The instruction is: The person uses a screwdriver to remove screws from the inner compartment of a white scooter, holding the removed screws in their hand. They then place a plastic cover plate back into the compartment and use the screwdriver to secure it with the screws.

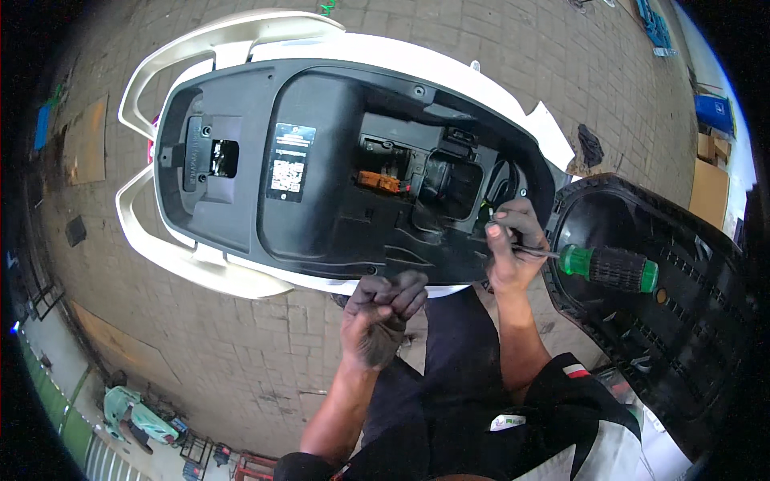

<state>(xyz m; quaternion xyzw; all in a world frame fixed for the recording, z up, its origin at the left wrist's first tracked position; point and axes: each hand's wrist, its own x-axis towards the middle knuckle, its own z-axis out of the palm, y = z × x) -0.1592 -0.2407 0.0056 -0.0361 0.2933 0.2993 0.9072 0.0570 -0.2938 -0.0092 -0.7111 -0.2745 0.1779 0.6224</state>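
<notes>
Paved floor (249,353), one scooter (321,216), left hand (378,321) curled closed, right hand (513,255) gripping one screwdriver (608,268)

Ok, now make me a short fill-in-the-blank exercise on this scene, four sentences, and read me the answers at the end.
1. The ____ hand holds the screwdriver by its metal shaft.
2. The screwdriver's handle is black and ____.
3. Inside the black compartment, the brightly coloured part left of the squarish well is ____.
4. The body panel around the compartment is ____.

Missing words: right; green; orange; white.
</notes>
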